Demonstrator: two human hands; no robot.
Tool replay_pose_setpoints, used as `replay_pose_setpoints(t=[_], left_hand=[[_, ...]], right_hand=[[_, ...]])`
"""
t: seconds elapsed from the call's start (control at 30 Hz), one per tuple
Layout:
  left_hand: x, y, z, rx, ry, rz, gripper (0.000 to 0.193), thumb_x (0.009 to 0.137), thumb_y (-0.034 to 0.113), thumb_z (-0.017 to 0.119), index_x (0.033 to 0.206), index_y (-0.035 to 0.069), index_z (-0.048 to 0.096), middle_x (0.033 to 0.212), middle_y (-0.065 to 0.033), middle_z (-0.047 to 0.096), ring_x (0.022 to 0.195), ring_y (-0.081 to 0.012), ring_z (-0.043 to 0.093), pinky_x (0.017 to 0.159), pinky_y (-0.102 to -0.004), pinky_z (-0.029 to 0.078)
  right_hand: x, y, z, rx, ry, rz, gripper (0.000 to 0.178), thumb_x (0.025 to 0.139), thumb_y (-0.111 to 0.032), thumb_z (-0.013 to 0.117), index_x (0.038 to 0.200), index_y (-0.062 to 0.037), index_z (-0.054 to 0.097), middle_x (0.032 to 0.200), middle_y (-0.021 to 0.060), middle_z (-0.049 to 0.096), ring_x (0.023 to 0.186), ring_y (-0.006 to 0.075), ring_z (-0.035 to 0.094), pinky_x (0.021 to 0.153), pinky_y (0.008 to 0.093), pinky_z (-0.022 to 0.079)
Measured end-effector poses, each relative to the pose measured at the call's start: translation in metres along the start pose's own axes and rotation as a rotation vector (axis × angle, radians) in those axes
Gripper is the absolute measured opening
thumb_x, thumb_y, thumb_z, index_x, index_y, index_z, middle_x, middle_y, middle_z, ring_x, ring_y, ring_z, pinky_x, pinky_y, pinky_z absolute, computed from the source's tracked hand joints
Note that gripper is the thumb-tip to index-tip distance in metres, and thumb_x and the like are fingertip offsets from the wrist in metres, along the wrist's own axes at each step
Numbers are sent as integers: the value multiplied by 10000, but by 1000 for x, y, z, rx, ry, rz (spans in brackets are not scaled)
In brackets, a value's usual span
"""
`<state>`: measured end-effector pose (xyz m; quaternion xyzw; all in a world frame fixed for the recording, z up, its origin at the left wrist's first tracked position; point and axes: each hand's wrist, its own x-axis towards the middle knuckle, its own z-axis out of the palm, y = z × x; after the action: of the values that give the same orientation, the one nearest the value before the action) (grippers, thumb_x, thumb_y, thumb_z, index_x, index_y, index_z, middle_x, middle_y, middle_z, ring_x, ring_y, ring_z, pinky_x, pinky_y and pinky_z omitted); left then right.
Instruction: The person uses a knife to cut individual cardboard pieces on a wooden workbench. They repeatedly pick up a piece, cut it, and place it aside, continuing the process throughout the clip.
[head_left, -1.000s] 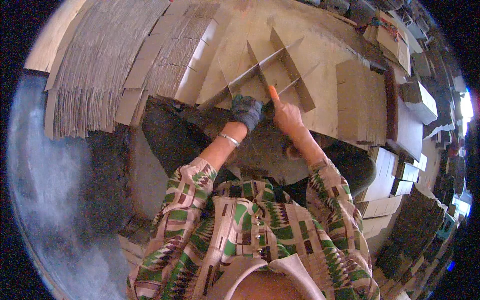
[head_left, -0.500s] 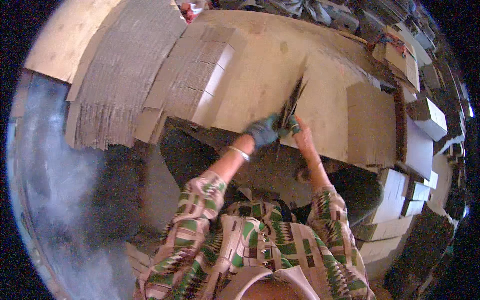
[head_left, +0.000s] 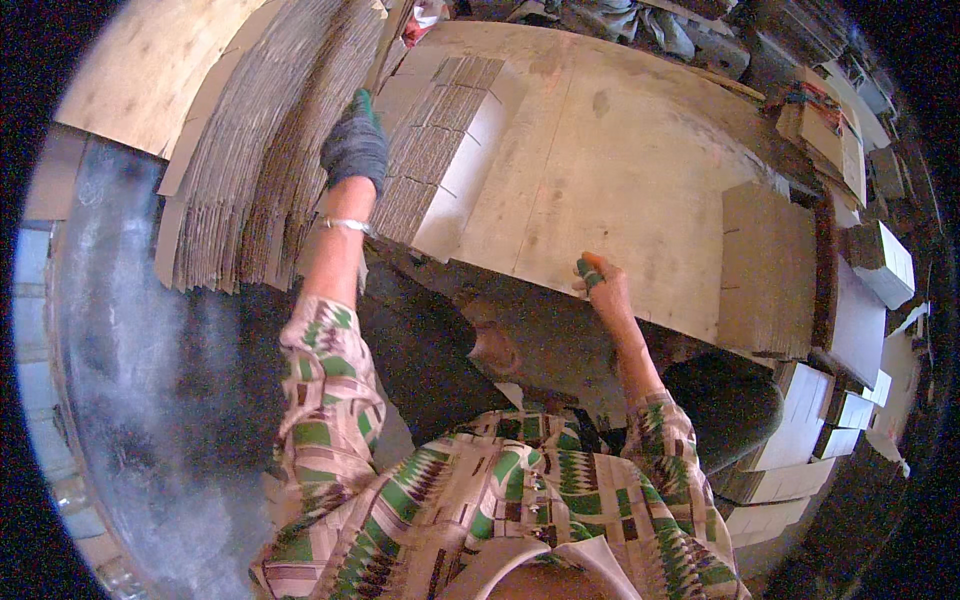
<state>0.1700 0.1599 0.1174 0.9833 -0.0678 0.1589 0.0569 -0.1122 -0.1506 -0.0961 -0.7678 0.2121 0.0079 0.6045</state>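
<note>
My left hand [head_left: 354,148], in a dark grey and green knitted glove, reaches to the end of a long row of upright cardboard sheets [head_left: 240,170]. Its fingers are closed at the row's right edge, apparently on a sheet, though the glove hides most of the grip. Just right of it lies a stack of slotted cardboard strips [head_left: 440,135]. My right hand [head_left: 606,287] hovers over the front edge of the plywood board [head_left: 590,170], fingers loosely bent and apart, holding nothing. Green covering shows on one of its fingers.
A smaller cardboard stack [head_left: 768,270] stands on the board's right side. Beyond it are several boxes and flat packs [head_left: 880,265]. A second wooden board [head_left: 150,70] lies at the far left, above a bluish-grey floor [head_left: 150,380]. Grey bags [head_left: 640,22] sit at the back.
Both hands were together at the board's front middle, on a dark, blurred, thin piece. That piece is out of them now. My left hand has moved left to the cardboard row; my right stays near.
</note>
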Motion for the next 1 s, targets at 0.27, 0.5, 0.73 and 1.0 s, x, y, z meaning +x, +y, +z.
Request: replay_pose_setpoints(t=[0.27,0.5,0.73,1.0], left_hand=[[25,-36,3,178,-344,-198,418,1005,164,451,1416,89,481,1356,-188,601,1235,-380,597,1006,-513,487],[21,-33,24,326,-121,-7,426,1008,222,478,1425,135,458,1380,-165,589,1175,-392,634,906,-519,541],[-38,-90,151,272,-190,8,530,976,370,525,1460,190,408,1531,-115,426,1388,-351,434,1063,-585,405],[6,-132,164,248,-316,-68,628,937,443,539,1503,209,401,1561,-100,407,1452,-319,345,1141,-558,308]], right_hand=[[-43,50,-11,-154,-69,70,364,975,-81,576,1330,2,585,1025,113,718,755,155,693,627,272,544],[-60,28,-14,86,4,275,374,962,-16,537,1333,-15,583,1038,126,710,779,158,693,615,286,542],[-68,28,-4,79,-80,243,364,957,-10,534,1316,-9,592,997,120,722,712,160,692,600,273,527],[-72,53,-40,-213,14,-56,415,925,22,554,1336,-26,586,1031,118,722,847,229,700,679,321,550]])
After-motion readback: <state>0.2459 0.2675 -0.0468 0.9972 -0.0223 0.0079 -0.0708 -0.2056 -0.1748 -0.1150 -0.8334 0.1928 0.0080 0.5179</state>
